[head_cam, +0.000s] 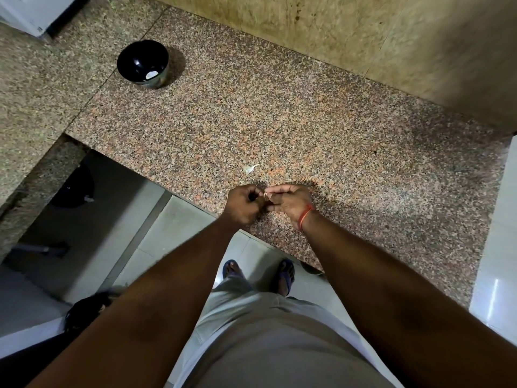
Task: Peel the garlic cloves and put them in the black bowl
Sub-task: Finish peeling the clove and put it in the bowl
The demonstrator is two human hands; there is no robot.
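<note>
Granite countertop (307,130) is carrying the black bowl (142,66) far off to the left, nearer the left hand (244,204), while both it and the right hand (291,203) are pinching one garlic clove (265,195) together at the near edge.

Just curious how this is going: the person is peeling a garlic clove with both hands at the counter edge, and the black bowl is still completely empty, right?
Not quite. In the head view the black bowl already holds one pale piece, seemingly a peeled clove. The rest stands: left hand and right hand work a garlic clove at the counter edge.
</note>
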